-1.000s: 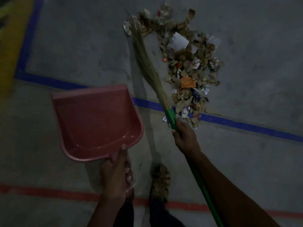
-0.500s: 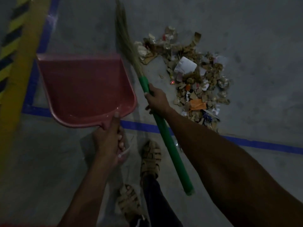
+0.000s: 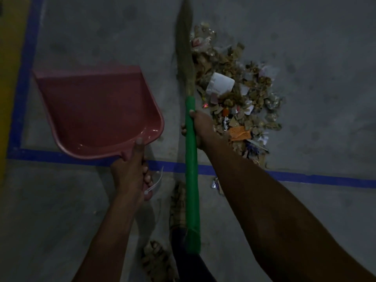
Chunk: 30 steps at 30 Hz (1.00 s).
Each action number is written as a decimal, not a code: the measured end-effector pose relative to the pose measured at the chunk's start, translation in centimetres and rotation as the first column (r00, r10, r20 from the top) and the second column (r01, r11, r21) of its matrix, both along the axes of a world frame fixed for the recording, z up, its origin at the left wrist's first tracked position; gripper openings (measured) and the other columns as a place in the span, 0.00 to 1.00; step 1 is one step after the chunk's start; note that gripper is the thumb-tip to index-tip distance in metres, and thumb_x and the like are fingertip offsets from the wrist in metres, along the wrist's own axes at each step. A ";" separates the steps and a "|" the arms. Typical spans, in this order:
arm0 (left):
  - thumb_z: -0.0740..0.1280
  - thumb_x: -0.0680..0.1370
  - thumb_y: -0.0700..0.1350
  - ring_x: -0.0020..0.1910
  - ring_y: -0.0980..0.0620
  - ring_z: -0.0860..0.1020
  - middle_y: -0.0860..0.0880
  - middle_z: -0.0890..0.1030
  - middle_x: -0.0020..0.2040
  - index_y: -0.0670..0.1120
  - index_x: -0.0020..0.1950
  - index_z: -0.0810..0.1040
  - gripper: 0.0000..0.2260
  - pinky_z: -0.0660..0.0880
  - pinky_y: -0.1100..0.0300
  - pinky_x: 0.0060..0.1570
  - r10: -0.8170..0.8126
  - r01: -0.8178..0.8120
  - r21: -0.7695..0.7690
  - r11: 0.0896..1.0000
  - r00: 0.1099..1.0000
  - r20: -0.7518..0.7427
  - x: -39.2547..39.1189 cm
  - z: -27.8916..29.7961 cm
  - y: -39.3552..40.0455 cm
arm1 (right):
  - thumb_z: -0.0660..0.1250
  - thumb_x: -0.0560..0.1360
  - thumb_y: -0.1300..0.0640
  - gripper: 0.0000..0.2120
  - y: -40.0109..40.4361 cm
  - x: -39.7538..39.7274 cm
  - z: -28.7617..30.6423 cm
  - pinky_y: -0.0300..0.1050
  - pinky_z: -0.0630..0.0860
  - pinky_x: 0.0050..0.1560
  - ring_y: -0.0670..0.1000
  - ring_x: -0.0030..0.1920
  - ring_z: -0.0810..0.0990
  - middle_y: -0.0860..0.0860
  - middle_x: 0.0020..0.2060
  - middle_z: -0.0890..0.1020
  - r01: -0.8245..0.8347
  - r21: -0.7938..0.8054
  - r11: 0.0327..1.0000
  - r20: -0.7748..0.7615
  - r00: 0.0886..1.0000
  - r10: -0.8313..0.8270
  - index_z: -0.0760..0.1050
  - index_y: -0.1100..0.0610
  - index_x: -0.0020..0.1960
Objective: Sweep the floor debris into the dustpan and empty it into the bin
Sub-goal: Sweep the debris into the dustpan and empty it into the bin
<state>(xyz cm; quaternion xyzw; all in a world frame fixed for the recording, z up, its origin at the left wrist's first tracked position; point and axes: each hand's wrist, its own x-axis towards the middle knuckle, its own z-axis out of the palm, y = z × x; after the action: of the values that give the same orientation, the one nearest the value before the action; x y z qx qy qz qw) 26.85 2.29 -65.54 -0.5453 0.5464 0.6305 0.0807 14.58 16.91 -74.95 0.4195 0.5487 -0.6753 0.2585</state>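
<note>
Head view: broom points away, seemingly upright.

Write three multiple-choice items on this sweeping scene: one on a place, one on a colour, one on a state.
1. Where does the debris pile lie relative to the broom?
A. On the broom's right
B. Inside the dustpan
C. Under the person's foot

2. What colour is the broom handle?
A. Yellow
B. Green
C. White

3. What is in the pink dustpan?
A. A heap of scraps
B. Water
C. No debris can be seen in it

Key: 1 A, the scraps spread on the floor to the right of the bristles. 2 B, the handle gripped by the right hand is green. 3 C, the pan, held by the left hand, shows only bare pink plastic.
</note>
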 end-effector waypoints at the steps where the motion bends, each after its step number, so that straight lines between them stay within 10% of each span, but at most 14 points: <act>1: 0.71 0.76 0.62 0.17 0.53 0.64 0.50 0.68 0.23 0.45 0.37 0.71 0.22 0.62 0.67 0.22 0.000 0.000 -0.002 1.000 1.000 0.005 0.2 -0.1 0.2 | 0.59 0.82 0.59 0.05 0.8 1.1 -0.2 0.43 0.74 0.24 0.55 0.29 0.75 0.61 0.39 0.73 0.047 -0.002 0.999 0.002 0.999 -0.047 0.71 0.60 0.52; 17: 0.70 0.75 0.64 0.17 0.52 0.64 0.49 0.68 0.23 0.46 0.33 0.71 0.24 0.65 0.65 0.25 -0.165 0.164 0.033 0.986 0.986 0.013 7.9 4.1 6.5 | 0.60 0.82 0.58 0.10 11.9 19.4 1.9 0.44 0.72 0.25 0.55 0.28 0.74 0.61 0.38 0.75 0.327 0.056 0.943 0.051 0.943 -0.330 0.73 0.62 0.60; 30: 0.72 0.75 0.61 0.19 0.51 0.65 0.47 0.69 0.24 0.45 0.30 0.72 0.24 0.63 0.64 0.24 -0.244 0.244 0.027 0.969 0.970 -0.003 19.7 8.6 11.0 | 0.59 0.82 0.58 0.10 18.3 29.6 9.5 0.45 0.77 0.26 0.55 0.30 0.81 0.60 0.40 0.79 -0.197 0.482 0.854 -0.101 0.955 0.277 0.72 0.54 0.62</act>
<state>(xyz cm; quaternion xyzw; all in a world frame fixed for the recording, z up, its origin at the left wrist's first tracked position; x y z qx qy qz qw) 46.59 13.34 -56.98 -0.4731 0.6006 0.6230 0.1650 44.21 35.26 -65.44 0.3402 0.7623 -0.5189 0.1844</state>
